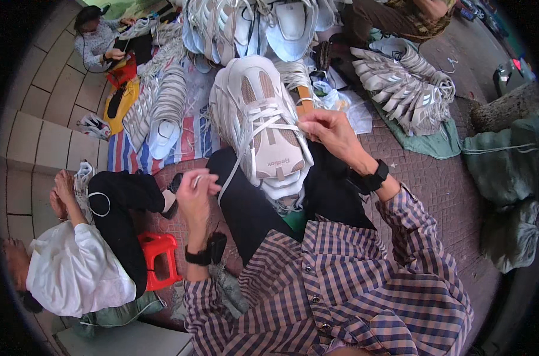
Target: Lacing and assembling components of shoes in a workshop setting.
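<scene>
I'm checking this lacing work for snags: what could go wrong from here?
1. The white sneaker only rests on the lap, so a hard pull might tip it off toward the floor.
2. The left hand pinches the white lace near its end, so it could slip from that grip.
3. The right hand works where laces cross, so the lace may go slack or tangle there.

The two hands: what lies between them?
In the head view, a white lace runs from the left hand up across the white shoe on the lap to the right hand.
</scene>
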The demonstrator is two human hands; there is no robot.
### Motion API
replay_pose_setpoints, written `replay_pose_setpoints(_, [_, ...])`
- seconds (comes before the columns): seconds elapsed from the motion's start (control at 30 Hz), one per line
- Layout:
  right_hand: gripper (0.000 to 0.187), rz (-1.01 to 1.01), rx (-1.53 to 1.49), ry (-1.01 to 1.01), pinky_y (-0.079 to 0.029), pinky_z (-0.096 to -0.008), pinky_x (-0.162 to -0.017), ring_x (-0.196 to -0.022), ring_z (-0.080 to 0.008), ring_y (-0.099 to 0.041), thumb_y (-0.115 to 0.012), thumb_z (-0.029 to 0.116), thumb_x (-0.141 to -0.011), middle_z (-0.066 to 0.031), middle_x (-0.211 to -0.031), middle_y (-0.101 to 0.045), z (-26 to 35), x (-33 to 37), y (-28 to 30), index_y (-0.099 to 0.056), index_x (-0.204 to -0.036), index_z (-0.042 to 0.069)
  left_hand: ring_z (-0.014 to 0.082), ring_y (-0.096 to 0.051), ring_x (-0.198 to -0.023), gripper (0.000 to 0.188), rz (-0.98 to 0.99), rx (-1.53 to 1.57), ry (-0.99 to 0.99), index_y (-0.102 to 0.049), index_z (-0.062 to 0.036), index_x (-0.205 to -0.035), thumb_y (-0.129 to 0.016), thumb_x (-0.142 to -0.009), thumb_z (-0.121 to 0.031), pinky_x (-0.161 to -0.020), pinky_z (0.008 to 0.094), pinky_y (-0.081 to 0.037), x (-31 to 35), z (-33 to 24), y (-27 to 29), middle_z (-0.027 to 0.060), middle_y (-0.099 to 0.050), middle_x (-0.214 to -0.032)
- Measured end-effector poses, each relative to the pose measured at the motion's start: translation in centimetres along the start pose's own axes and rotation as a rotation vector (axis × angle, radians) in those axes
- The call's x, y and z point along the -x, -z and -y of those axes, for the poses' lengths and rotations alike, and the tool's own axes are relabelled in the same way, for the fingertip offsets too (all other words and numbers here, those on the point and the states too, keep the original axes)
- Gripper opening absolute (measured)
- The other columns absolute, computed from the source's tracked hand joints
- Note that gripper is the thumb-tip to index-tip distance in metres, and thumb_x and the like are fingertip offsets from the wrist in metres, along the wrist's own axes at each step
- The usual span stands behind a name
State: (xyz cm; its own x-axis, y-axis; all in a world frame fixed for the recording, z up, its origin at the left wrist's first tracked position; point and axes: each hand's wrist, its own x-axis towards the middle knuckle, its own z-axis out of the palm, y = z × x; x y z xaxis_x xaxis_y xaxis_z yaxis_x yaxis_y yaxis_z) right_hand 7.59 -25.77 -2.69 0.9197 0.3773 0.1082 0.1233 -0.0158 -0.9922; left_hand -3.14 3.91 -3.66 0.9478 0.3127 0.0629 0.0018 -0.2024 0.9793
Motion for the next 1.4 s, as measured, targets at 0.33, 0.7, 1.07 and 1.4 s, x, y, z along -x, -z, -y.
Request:
replay_pose_setpoints(0.33, [0.011,0.196,1.305,0.466,-0.045,-0.0376,-0.061,-0.069,-0.0287,-0.057,-0.058,0.009,-0.070,-0.0101,-0.080,-0.054,6.2,-2.4,-1.2,-0.057,-0.080,0.007,0.0272,-0.059,-0.069,0.013,0.061,-0.481,-0.424,-0.061,-0.0036,-0.084,-0.053,-0.085,-0.014,-0.059,0.0355,-0.043,-3.8,-5.3,-4.6,0.0130,-0.058,-0.072])
replay_pose_setpoints(0.7, [0.009,0.462,0.581,0.226,-0.043,-0.0276,-0.056,-0.063,-0.0157,-0.056,-0.066,0.009,-0.073,-0.0043,-0.068,-0.060,4.0,-6.7,1.6,-0.061,-0.076,0.003,0.0328,-0.056,-0.068,0.010,0.391,-0.994,-0.784,-0.056,-0.0068,-0.076,-0.056,-0.079,-0.017,-0.059,0.0409,-0.044,-7.2,-8.3,-5.1,0.0134,-0.055,-0.069])
replay_pose_setpoints(1.07, [0.039,-0.204,0.609,0.234,-0.047,-0.0341,-0.066,-0.078,-0.0259,-0.057,-0.068,0.024,-0.075,-0.0140,-0.097,-0.054,5.0,1.7,-4.0,-0.054,-0.104,0.001,0.0335,-0.058,-0.073,0.031,0.232,-1.147,-0.465,-0.054,-0.0062,-0.090,-0.067,-0.072,-0.028,-0.060,0.0419,-0.047,-2.9,-9.8,-7.6,0.0115,-0.054,-0.087])
replay_pose_setpoints(1.4, [0.026,-0.309,0.609,0.438,-0.046,-0.0353,-0.075,-0.086,-0.0293,-0.059,-0.055,0.002,-0.076,-0.0144,-0.096,-0.058,1.7,0.4,-4.9,-0.058,-0.102,0.002,0.0262,-0.056,-0.079,0.023,-0.106,-1.094,-0.740,-0.047,-0.0055,-0.094,-0.059,-0.074,-0.008,-0.057,0.0373,-0.048,-1.7,-7.4,-7.7,0.0088,-0.049,-0.085])
